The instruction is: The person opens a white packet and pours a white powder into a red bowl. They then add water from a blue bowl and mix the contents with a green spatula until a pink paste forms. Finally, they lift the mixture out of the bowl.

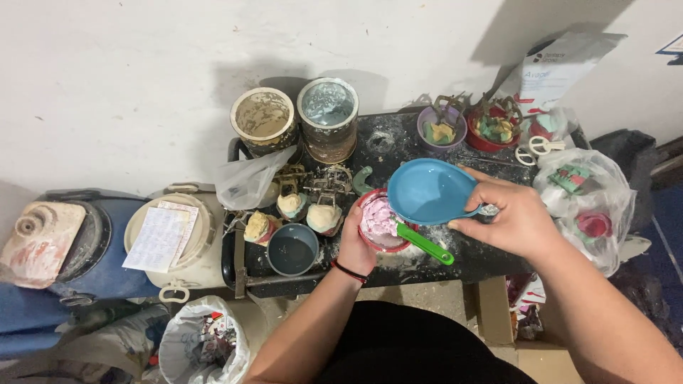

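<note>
My right hand (516, 220) grips a blue flexible bowl (429, 190) by its rim and tilts it over a red bowl (371, 203) that holds pink paste. My left hand (356, 245) holds the red bowl from below, near the table's front edge. A green-handled spatula (425, 244) rests across the red bowl and sticks out to the right. The black tabletop (469, 256) is dusted with white powder around them.
A grey cup of dark liquid (292, 249) and plaster dental casts (324, 217) sit left of the bowls. Two crusted tins (295, 121) stand at the back, with purple and red bowls (466, 128) beside them. A plastic bag (587, 206) lies at right, a lined bin (203, 348) below left.
</note>
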